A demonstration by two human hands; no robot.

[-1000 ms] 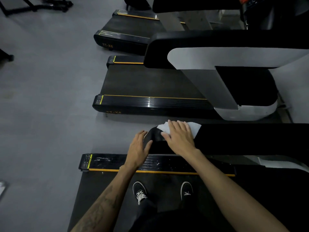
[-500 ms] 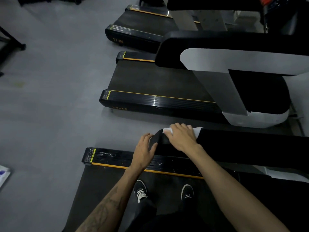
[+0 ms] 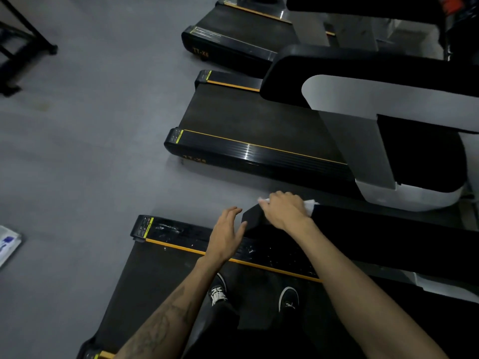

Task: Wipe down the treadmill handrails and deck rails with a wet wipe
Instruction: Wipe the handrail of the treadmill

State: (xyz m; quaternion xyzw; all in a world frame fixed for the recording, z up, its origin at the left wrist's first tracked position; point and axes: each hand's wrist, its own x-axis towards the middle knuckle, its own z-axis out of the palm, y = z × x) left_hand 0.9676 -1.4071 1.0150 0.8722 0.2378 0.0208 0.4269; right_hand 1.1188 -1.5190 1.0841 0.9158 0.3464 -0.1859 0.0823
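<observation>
Head view: neighbouring treadmill (image 3: 259, 130) beside handrail (image 3: 388, 229).

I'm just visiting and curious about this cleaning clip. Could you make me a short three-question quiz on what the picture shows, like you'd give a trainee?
1. True or false: the right hand presses the wet wipe onto the end of the black handrail.
2. What does the left hand hold? A) a spray bottle B) nothing, its fingers are spread beside the handrail's tip C) the wipe
3. Fill in: the person's shoes stand on the treadmill's ____, just inside the deck rail, which bears whitish smears.

Key: 1 true; 2 B; 3 belt.
</observation>
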